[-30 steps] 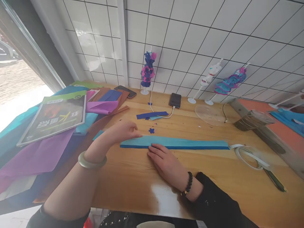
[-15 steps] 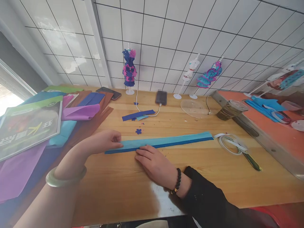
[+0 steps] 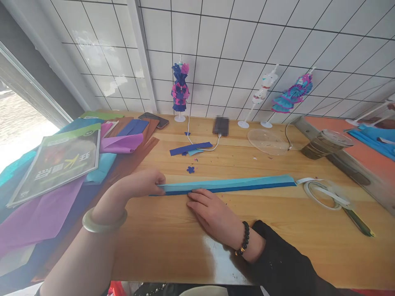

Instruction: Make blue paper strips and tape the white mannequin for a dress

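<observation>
A long crepe-paper strip (image 3: 240,184), light blue above and darker blue along its near edge, lies across the table. At its left end, my left hand (image 3: 143,184) has curled fingers closed on the paper, hiding that corner. My right hand (image 3: 217,213) rests palm down right of it, fingers stretched out and tips on the strip's near edge. Beyond the right end sits a roll of white tape (image 3: 322,195), with a loose tail close to the strip. A dark green-handled tool (image 3: 358,222) lies beside the roll.
Coloured paper sheets and a magazine (image 3: 63,160) pile up at left. Dressed mini mannequins (image 3: 180,90) stand along the tiled wall. A phone (image 3: 154,120), cabled black device (image 3: 221,126), blue scraps (image 3: 191,148), clear disc (image 3: 267,142) and lidded cup (image 3: 325,144) also lie about.
My view has turned left, shifting the scene rightward. My left hand has come down over the strip's left corner at the near edge. The right hand keeps its place on the strip.
</observation>
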A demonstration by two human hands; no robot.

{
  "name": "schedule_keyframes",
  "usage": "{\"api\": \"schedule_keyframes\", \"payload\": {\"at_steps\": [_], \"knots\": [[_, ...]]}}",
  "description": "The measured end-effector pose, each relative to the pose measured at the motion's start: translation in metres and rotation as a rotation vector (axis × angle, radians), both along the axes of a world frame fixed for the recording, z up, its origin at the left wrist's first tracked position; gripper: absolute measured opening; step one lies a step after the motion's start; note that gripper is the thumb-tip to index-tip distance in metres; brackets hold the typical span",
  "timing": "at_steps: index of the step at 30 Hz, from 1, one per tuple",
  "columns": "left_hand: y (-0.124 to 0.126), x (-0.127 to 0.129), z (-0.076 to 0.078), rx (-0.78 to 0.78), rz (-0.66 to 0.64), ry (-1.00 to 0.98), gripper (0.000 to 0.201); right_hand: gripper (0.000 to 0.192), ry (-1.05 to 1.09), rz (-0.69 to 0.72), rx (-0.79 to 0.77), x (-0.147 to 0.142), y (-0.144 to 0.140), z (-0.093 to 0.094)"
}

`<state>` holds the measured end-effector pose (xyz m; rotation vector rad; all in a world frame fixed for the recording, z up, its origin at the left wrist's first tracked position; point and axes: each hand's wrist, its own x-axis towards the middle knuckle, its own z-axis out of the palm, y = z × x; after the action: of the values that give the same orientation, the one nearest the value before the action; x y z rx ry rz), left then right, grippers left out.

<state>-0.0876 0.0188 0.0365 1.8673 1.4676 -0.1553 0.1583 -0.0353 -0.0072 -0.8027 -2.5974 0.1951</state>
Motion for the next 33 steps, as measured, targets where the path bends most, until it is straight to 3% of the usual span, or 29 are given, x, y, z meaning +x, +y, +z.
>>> {"api": "schedule_keyframes", "payload": {"at_steps": [9, 19, 33], "knots": [[-0.0028, 0.0, 0.004, 0.033, 0.002, 0.013, 0.02, 0.025, 0.032, -0.008, 0.0, 0.0001, -0.0002, 0.002], [-0.0008, -0.0008, -0.0037, 0.018, -0.023, 0.006, 0.021, 0.023, 0.049, -0.018, -0.006, 0.0002, -0.0009, 0.003], [-0.0025, -0.0034, -0.0031, 0.041, -0.07, 0.021, 0.021, 0.023, 0.036, -0.028, -0.015, -0.0003, -0.0008, 0.0034]]}}
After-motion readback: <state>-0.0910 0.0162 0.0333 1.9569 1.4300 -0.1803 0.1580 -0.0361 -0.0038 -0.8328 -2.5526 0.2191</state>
